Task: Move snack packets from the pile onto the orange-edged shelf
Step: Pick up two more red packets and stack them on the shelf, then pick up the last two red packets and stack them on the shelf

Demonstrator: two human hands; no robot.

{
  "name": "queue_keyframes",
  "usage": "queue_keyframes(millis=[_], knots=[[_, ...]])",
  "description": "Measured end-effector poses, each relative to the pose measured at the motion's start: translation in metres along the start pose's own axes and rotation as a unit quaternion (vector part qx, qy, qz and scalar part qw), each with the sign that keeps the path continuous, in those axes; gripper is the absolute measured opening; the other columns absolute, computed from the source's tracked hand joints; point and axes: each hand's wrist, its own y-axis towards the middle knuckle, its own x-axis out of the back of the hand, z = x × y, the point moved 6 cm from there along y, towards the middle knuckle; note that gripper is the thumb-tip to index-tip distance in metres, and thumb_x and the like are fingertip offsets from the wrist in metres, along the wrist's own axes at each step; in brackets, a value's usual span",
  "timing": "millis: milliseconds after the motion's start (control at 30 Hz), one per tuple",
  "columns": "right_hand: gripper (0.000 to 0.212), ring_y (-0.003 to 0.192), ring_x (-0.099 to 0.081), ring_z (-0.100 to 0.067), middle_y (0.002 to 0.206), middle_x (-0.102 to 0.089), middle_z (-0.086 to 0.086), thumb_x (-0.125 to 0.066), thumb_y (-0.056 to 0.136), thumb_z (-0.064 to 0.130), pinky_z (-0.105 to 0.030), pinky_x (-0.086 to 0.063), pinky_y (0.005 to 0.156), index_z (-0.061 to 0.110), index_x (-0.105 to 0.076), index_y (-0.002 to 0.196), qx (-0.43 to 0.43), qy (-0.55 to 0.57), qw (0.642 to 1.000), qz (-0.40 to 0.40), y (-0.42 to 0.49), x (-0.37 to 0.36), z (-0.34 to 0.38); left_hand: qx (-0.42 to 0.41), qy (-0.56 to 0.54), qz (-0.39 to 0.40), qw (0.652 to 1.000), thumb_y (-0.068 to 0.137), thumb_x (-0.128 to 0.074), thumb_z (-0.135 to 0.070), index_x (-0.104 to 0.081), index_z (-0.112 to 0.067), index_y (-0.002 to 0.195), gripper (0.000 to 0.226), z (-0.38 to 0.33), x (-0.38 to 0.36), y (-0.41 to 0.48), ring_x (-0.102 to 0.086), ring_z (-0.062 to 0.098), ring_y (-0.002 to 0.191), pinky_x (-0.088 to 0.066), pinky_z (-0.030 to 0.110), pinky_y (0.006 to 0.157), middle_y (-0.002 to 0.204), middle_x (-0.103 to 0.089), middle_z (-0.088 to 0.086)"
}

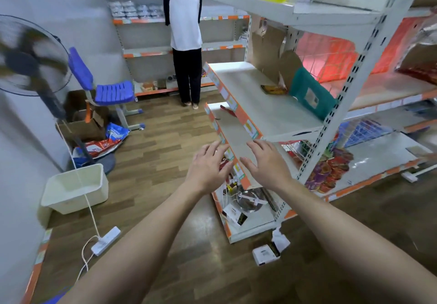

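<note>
Both my hands reach forward, fingers spread, holding nothing. My left hand (208, 166) hovers just left of the front corner of the lower orange-edged shelf (233, 135); my right hand (266, 161) hovers over that shelf's near end. A red packet (227, 111) lies at the far end of this shelf. The shelf above (267, 105) carries one dark yellow snack packet (273, 89). A pile of red and purple snack packets (328, 171) lies on the bottom shelf to the right, behind the upright post (331, 117).
A person (185, 39) stands at the far shelves, back turned. On the left are a standing fan (30, 55), a blue chair (106, 91), cardboard boxes, bags (101, 143), a white tub (75, 188) and a power strip (106, 240). Small boxes (267, 254) lie on the floor.
</note>
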Motion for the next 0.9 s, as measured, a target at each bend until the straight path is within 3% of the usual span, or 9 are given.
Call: queue_keyframes(millis=[133, 400, 667, 900], knots=[[0.058, 0.136, -0.039, -0.026, 0.143, -0.051, -0.009, -0.051, 0.1, 0.048, -0.038, -0.032, 0.114, 0.011, -0.049, 0.145, -0.03, 0.005, 1.0, -0.008, 0.061, -0.011, -0.022, -0.025, 0.0, 0.012, 1.0, 0.099, -0.034, -0.057, -0.034, -0.027, 0.154, 0.062, 0.026, -0.013, 0.066, -0.021, 0.022, 0.148, -0.02, 0.041, 0.121, 0.163, -0.026, -0.004], [0.055, 0.137, -0.037, -0.028, 0.145, -0.05, -0.009, -0.051, 0.1, 0.045, -0.038, -0.03, 0.112, 0.012, -0.049, 0.144, -0.138, 0.017, 0.989, -0.057, 0.187, -0.033, -0.059, -0.131, 0.009, 0.011, 0.991, 0.103, -0.043, -0.048, -0.042, -0.018, 0.15, 0.056, 0.08, -0.017, 0.205, -0.03, 0.024, 0.143, -0.022, 0.034, 0.118, 0.159, -0.035, 0.003], [0.057, 0.14, -0.032, -0.03, 0.15, -0.044, -0.01, -0.048, 0.101, 0.045, -0.04, -0.029, 0.113, 0.014, -0.044, 0.148, -0.262, 0.005, 0.964, -0.048, 0.281, -0.054, -0.093, -0.223, -0.019, 0.04, 0.974, 0.101, -0.036, -0.053, -0.049, -0.018, 0.144, 0.057, 0.141, -0.014, 0.323, -0.038, 0.022, 0.139, -0.032, 0.038, 0.116, 0.151, -0.045, 0.001], [0.058, 0.145, -0.024, -0.03, 0.158, -0.034, -0.008, -0.043, 0.102, 0.047, -0.043, -0.027, 0.116, 0.017, -0.036, 0.152, -0.349, -0.031, 0.936, -0.021, 0.327, -0.079, -0.137, -0.294, -0.072, 0.036, 0.953, 0.102, -0.039, -0.05, -0.06, -0.016, 0.132, 0.05, 0.147, -0.037, 0.404, -0.049, 0.023, 0.128, -0.035, 0.032, 0.109, 0.138, -0.057, 0.004]])
